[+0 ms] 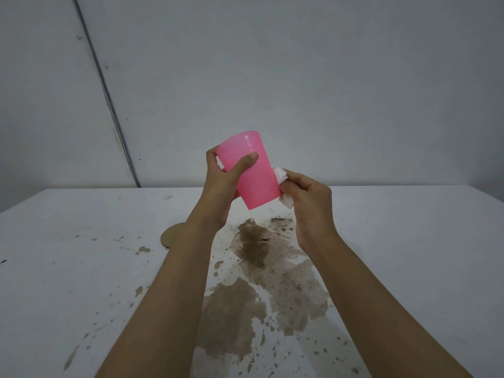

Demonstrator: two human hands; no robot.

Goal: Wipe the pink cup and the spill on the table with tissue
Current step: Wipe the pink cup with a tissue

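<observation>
We've got the cup (253,173) up in the air over the desk (81,241), tilted, with our left hand (222,184) wrapped round it, thumb across the front. Our right hand (308,203) is pinching a bit of tissue (281,174) against the cup's lower right side, and the brown spill (261,282) sits on the desk right below.

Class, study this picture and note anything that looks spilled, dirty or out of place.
A brown spill spreads across the white table below the hands, with splashes scattered around it. The pink cup is held tilted above it in the left hand, while the right hand pinches a tissue against its side.
</observation>
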